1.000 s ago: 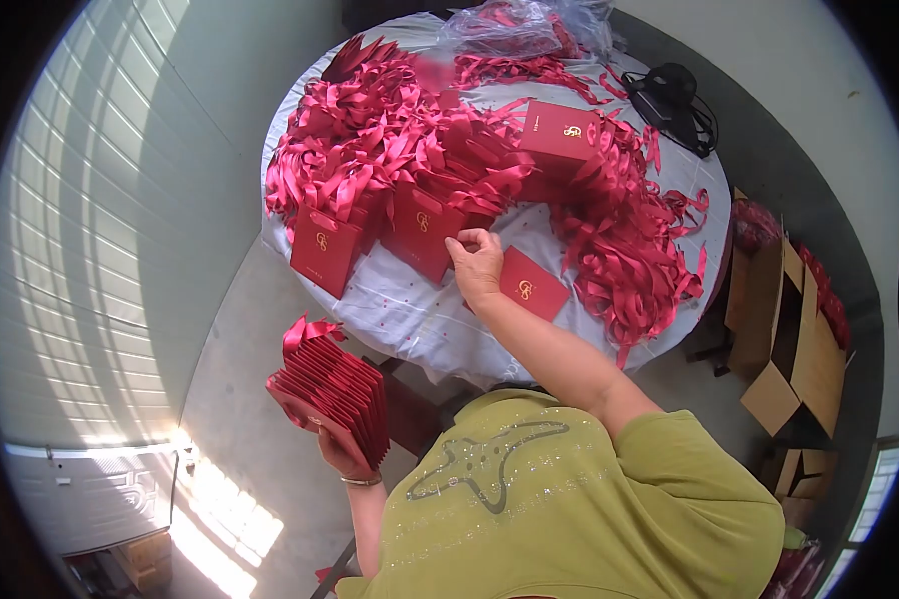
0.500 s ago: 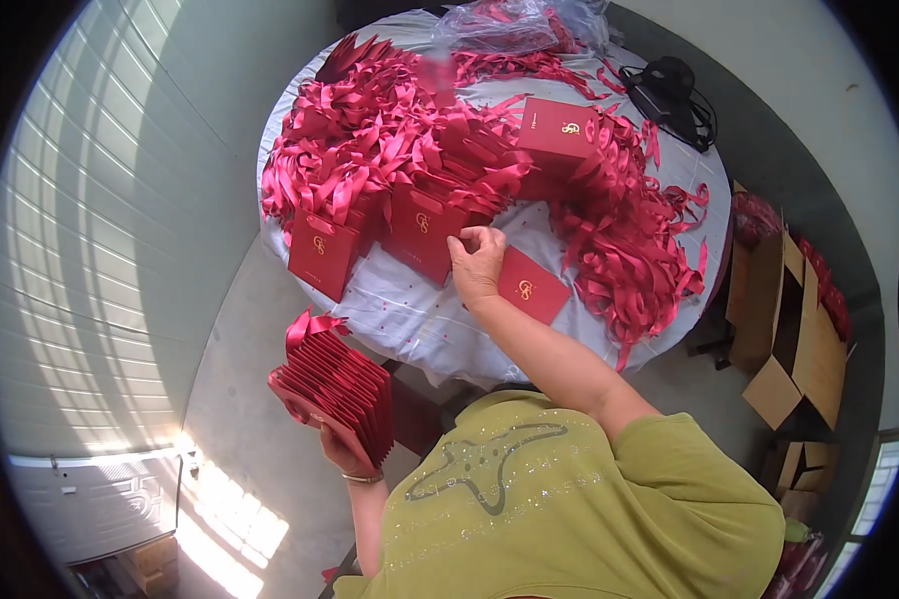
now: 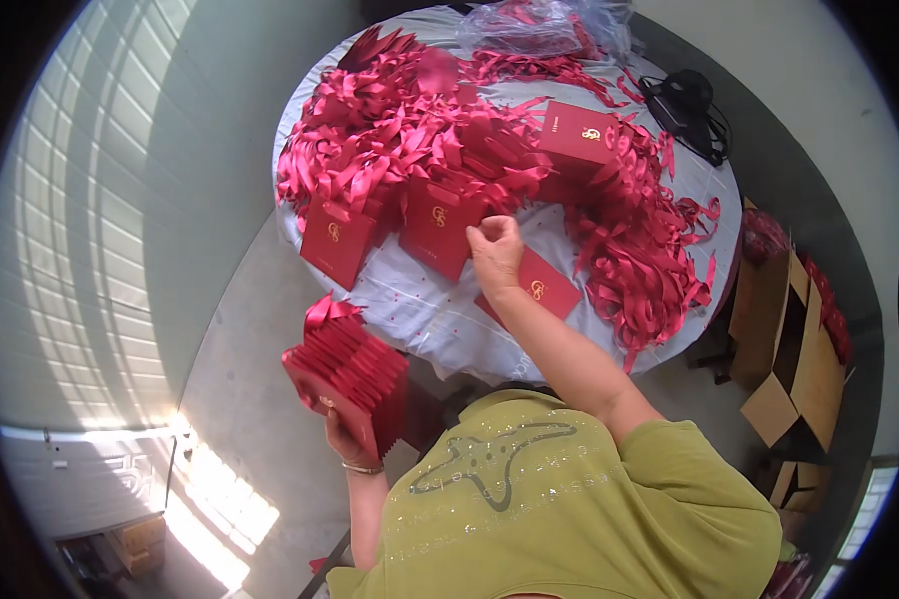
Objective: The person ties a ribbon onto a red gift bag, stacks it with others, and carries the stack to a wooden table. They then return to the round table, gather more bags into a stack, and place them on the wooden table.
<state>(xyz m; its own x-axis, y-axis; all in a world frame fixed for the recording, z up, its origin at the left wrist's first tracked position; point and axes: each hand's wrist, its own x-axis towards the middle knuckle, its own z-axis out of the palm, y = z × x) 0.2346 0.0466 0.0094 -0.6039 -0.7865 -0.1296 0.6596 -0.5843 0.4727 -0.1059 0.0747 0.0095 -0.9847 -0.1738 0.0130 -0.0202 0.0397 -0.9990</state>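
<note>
My left hand [image 3: 342, 437] grips a thick stack of red paper gift bags [image 3: 355, 374] below the table's near edge, with red ribbon handles sticking up at the far end. Over the table, my right hand [image 3: 496, 250] is closed in a pinch at the right edge of a red gift bag [image 3: 438, 228] with a gold logo, the front one of a group. Another red gift bag [image 3: 537, 290] lies flat just beyond the wrist, partly covered by my forearm. To the left leans one more group of bags [image 3: 337, 240].
Heaps of red ribbon-handled bags [image 3: 400, 130] cover much of the round table, whose white cloth [image 3: 430, 319] shows in front. A red bag [image 3: 577, 133] lies on the right heap. Clear plastic [image 3: 539, 28] and a black device [image 3: 684, 110] sit farther back. Open cardboard boxes [image 3: 784, 339] stand at right.
The whole view has shifted slightly, moving the table a little right. The held stack has tilted a little and sits slightly higher in view. My right hand stays pinched at the same bag's edge.
</note>
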